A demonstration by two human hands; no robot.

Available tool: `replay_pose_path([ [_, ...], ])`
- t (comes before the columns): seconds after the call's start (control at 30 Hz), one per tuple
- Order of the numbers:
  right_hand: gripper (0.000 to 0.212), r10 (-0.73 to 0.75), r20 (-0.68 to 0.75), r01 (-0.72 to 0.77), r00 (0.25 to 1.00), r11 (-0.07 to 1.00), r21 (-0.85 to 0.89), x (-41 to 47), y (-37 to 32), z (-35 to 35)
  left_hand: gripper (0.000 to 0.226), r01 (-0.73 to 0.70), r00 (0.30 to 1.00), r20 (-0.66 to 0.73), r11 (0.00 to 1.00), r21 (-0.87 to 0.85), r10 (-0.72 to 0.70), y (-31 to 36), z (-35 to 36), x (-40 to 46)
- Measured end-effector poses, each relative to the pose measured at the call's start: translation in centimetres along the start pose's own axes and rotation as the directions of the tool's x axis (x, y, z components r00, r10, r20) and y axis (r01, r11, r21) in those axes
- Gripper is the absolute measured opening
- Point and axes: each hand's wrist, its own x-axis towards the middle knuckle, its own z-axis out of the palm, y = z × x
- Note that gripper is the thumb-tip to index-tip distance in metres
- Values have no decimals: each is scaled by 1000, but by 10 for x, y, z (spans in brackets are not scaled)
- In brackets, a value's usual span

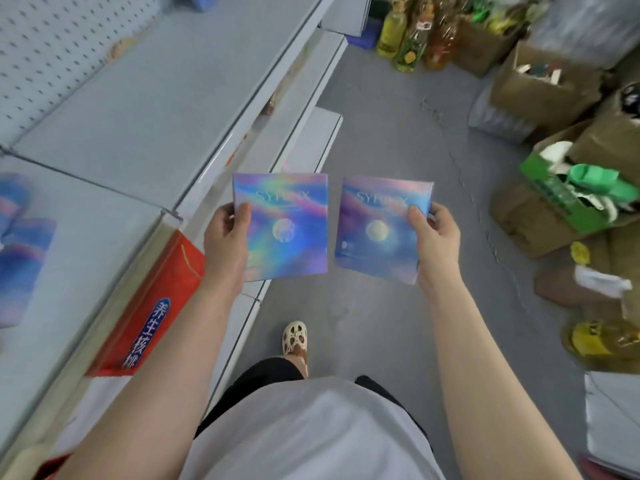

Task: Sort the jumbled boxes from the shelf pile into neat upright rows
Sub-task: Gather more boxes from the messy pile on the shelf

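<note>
Two flat iridescent blue-purple boxes held side by side, apart, over bare grey floor (pixel 388 133) beside white metal shelf (pixel 114 109). Left hand (pixel 227 242) grips left box (pixel 285 226) by its left edge; right hand (pixel 434 244) grips right box (pixel 379 230) by its right edge. Blurred boxes, probably alike, lie on shelf (pixel 20 244).

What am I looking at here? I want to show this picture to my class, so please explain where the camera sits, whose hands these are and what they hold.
There is no machine: a person wears one camera on the head, looking down. The left hand has a grip on one shiny rainbow box, the right hand on a matching second box, both held over the grey floor. To the person's left runs a white shelf with blurred similar boxes lying on it. A red carton sits below.
</note>
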Motion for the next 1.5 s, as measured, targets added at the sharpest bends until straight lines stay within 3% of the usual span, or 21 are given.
replay_pose_path([
  [0.33,6,-40,14,40,999,999,-18,208,-76,69,23,-58,998,-9,998,-14,58,67,135,182],
  [0.57,13,-40,226,48,973,998,-30,378,-124,127,19,-73,971,-230,996,-47,60,94,222,297],
  [0.77,8,-65,434,92,899,995,-41,500,-176,198,20,-89,887,-458,995,-43,60,118,262,364],
  [1.1,18,-97,730,214,677,974,-69,598,-225,366,22,-116,690,-723,985,-128,-13,122,247,473],
  [1.33,21,-58,876,286,479,954,-93,616,-240,485,24,-81,584,-807,982,-171,-93,130,231,515],
  [1.5,27,-16,952,288,304,955,-76,628,-234,574,22,-65,457,-883,985,-158,-111,134,226,527],
])
